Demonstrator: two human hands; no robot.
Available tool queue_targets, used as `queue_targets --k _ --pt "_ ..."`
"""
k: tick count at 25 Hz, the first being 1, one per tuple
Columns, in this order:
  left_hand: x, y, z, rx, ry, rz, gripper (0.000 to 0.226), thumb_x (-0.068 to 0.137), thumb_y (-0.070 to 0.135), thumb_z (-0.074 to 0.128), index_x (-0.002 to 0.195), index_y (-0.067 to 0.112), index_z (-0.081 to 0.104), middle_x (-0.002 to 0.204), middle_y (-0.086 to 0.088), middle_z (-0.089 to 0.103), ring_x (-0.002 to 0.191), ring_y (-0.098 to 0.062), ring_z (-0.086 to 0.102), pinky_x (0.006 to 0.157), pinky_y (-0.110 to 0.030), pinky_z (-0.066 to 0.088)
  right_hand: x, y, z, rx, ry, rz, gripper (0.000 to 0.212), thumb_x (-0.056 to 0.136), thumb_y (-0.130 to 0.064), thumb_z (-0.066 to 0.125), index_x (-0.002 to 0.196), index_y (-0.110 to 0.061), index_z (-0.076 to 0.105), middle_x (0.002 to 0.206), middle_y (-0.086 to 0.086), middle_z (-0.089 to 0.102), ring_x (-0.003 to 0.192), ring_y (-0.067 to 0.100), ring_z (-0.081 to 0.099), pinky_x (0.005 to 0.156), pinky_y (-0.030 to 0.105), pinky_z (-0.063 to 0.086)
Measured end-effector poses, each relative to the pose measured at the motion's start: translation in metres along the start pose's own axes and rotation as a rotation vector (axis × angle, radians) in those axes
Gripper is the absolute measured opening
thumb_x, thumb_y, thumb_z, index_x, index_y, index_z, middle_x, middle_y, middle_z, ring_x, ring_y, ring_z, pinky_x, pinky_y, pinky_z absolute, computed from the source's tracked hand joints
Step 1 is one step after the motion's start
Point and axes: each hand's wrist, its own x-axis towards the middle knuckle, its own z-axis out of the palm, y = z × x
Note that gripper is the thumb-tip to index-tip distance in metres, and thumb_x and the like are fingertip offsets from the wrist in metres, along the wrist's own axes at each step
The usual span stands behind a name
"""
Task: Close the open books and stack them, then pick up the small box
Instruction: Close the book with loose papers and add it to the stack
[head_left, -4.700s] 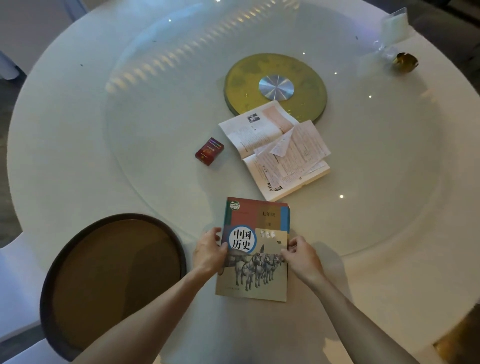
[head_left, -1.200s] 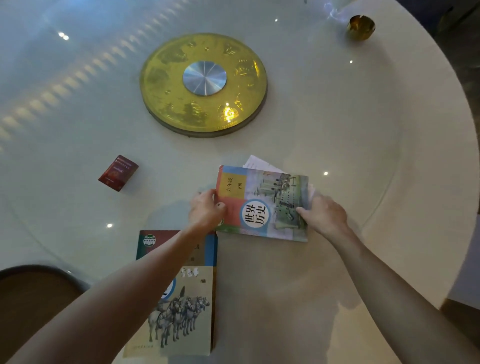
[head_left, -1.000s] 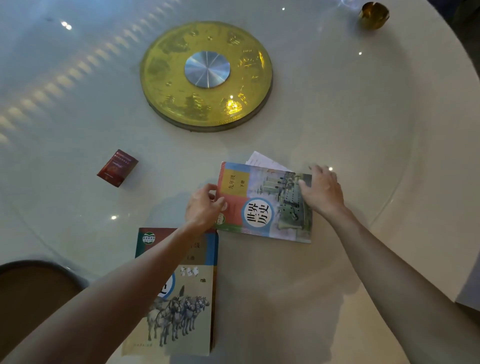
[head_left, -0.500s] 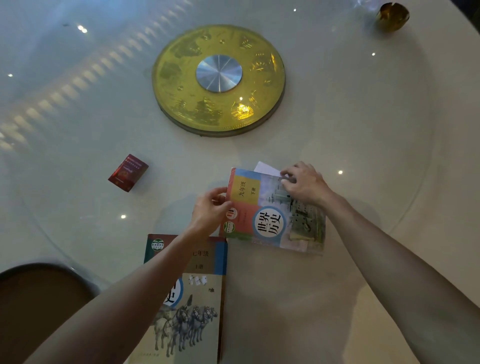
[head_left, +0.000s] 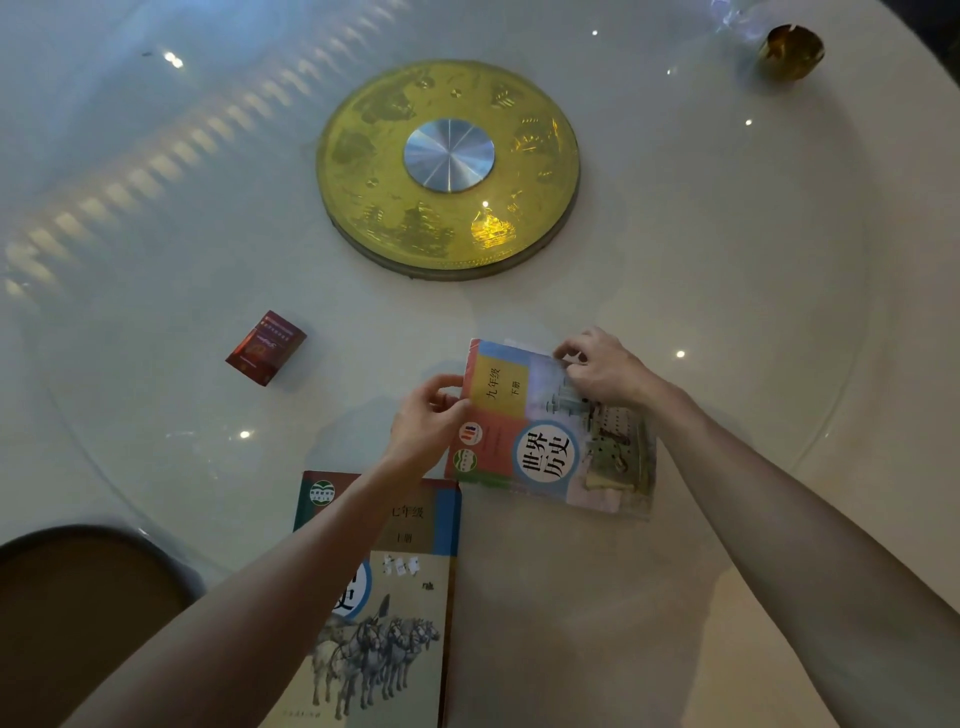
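World history textbook (head_left: 545, 431): lying closed and cover-up on the glass turntable (head_left: 727, 270), tilted a little, its near-left corner just meeting the far-right corner of the other book.
Left hand (head_left: 428, 421): curling around the textbook's spine edge, thumb and fingers gripping that left side.
Right hand (head_left: 602, 369): resting on the book's far edge, fingertips pinching together at something pale there; whether it is the cover or a loose sheet, I cannot tell.
Loose paper (head_left: 514, 343): a pale sliver is peeking out beyond the book's far edge.
Chinese history textbook (head_left: 395, 597): lying closed with its horse-team cover up, nearer the person, partly under the left forearm; the two books are sitting side by side, not stacked.
Small red box (head_left: 266, 347): sitting on the glass well to the left of both books, untouched.
Gold disc (head_left: 447, 166): sitting at the table's centre, beyond the books.
Brass-coloured bowl (head_left: 789, 52): standing far right.
Dark round tray (head_left: 78, 613): lying at the near left.
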Motion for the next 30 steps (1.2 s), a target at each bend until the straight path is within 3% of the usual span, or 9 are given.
queue_targets --k 2,5,10,14,17,21,23,26,30 --pt "-0.002 -0.003 -0.006 -0.024 0.002 0.037 0.022 0.098 0.023 0.064 0.119 0.019 0.066 0.088 0.0 0.07 0.087 -0.017 0.074 0.056 -0.017 0.057 0.002 -0.002 -0.002 0.012 -0.022 -0.038 0.044 0.093 -0.009 0.047 0.131 -0.017 0.067 0.132 0.01 0.058 0.122 0.027 0.056 0.101 0.04 0.048" --pt "-0.001 -0.006 -0.01 -0.041 -0.008 0.035 0.024 0.098 0.024 0.064 0.121 0.018 0.067 0.086 -0.001 0.072 0.092 -0.023 0.076 0.061 -0.022 0.059 0.003 -0.005 -0.002 -0.036 -0.064 -0.066 0.051 0.092 -0.011 0.046 0.137 -0.021 0.066 0.134 0.008 0.058 0.127 0.027 0.051 0.107 0.044 0.044" --pt "0.003 0.0 0.002 0.096 -0.031 -0.058 0.041 0.1 0.02 0.062 0.14 0.021 0.058 0.108 0.001 0.068 0.085 -0.01 0.071 0.054 -0.016 0.056 0.003 -0.003 -0.003 -0.041 -0.052 -0.046 0.049 0.097 -0.019 0.048 0.144 -0.017 0.062 0.136 0.007 0.056 0.13 0.025 0.051 0.108 0.037 0.041" --pt "0.003 0.0 0.014 0.199 -0.012 -0.048 0.041 0.1 0.018 0.06 0.14 0.018 0.057 0.121 -0.005 0.064 0.096 -0.018 0.066 0.064 -0.026 0.059 -0.001 0.004 0.001 -0.062 0.022 -0.063 0.044 0.098 -0.02 0.053 0.14 -0.013 0.063 0.128 0.008 0.058 0.124 0.024 0.054 0.109 0.04 0.045" --pt "0.005 0.002 0.018 0.187 0.016 -0.08 0.043 0.096 0.017 0.064 0.138 0.019 0.057 0.119 -0.007 0.068 0.099 -0.023 0.07 0.079 -0.043 0.063 -0.008 0.006 0.002 -0.092 0.038 -0.071 0.039 0.097 -0.026 0.06 0.133 -0.013 0.065 0.12 0.008 0.06 0.116 0.024 0.056 0.102 0.039 0.048" --pt "0.012 0.006 0.031 0.255 -0.004 -0.032 0.051 0.092 0.022 0.066 0.141 0.024 0.055 0.12 -0.006 0.063 0.096 -0.019 0.067 0.065 -0.026 0.055 -0.021 0.023 0.004 -0.137 -0.032 -0.056 0.047 0.094 -0.029 0.058 0.141 -0.026 0.058 0.114 0.001 0.052 0.115 0.02 0.051 0.102 0.04 0.045" --pt "0.014 0.008 0.037 0.274 -0.029 -0.027 0.052 0.093 0.024 0.065 0.144 0.026 0.054 0.123 -0.006 0.057 0.101 -0.017 0.064 0.07 -0.026 0.054 -0.027 0.032 0.006 -0.096 -0.072 -0.032 0.049 0.095 -0.028 0.057 0.145 -0.032 0.055 0.114 0.0 0.049 0.112 0.017 0.049 0.1 0.038 0.045" --pt "0.015 0.008 0.041 0.286 -0.046 -0.028 0.054 0.095 0.024 0.064 0.148 0.022 0.051 0.128 -0.007 0.055 0.106 -0.018 0.062 0.084 -0.034 0.058 -0.033 0.038 0.012 0.011 0.002 0.0 0.045 0.096 -0.028 0.056 0.14 -0.032 0.06 0.116 0.001 0.051 0.107 0.019 0.055 0.093 0.035 0.046" --pt "0.005 0.001 0.037 0.508 0.053 -0.044 0.06 0.088 0.036 0.067 0.143 0.021 0.05 0.128 -0.005 0.056 0.117 -0.023 0.057 0.093 -0.039 0.053 -0.045 0.041 0.024 -0.071 0.109 0.102 0.042 0.09 -0.033 0.062 0.129 -0.019 0.058 0.125 0.007 0.058 0.116 0.027 0.056 0.093 0.041 0.05"
